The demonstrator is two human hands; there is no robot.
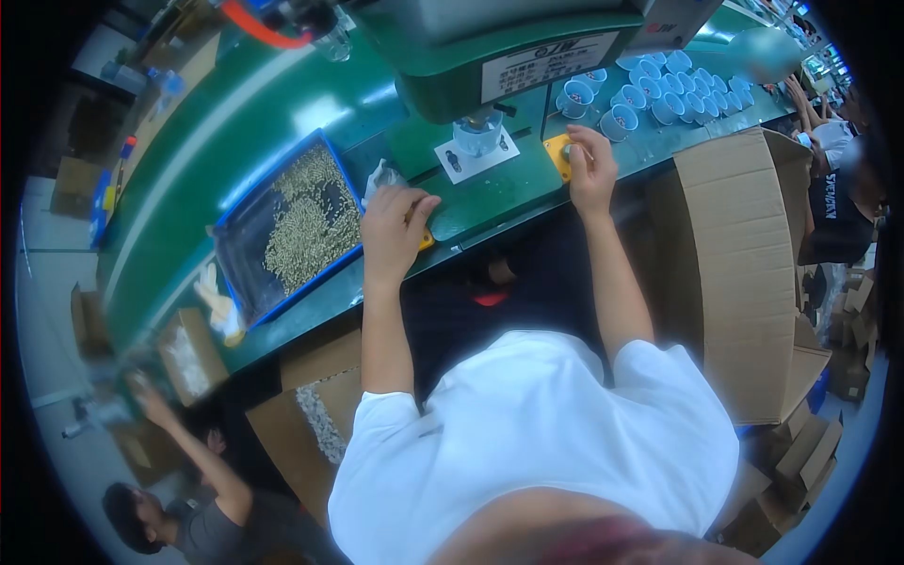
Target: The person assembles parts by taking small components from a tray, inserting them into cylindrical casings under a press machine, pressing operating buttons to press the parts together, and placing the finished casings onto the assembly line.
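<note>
My left hand [391, 231] rests at the bench edge over a yellow button box [427, 241], its fingers loosely bent and apart, with nothing visible in them. Just beyond it lies a crumpled clear plastic piece [381, 176]. My right hand [593, 174] is at a second yellow button box [556, 158], thumb and bent fingers apart around its button. Between my hands, a clear round cup-like part [477, 135] sits on a white slotted plate [454, 168] beneath the green press head [499, 71]. Part of the left button box is hidden by my hand.
Left of my left hand is a blue-rimmed tray [240, 268] of small pale metallic pieces. Several light blue cups [619, 122] stand at the right. A tall cardboard box [739, 273] is beside me. A glove [217, 301] and a co-worker [202, 518] are left.
</note>
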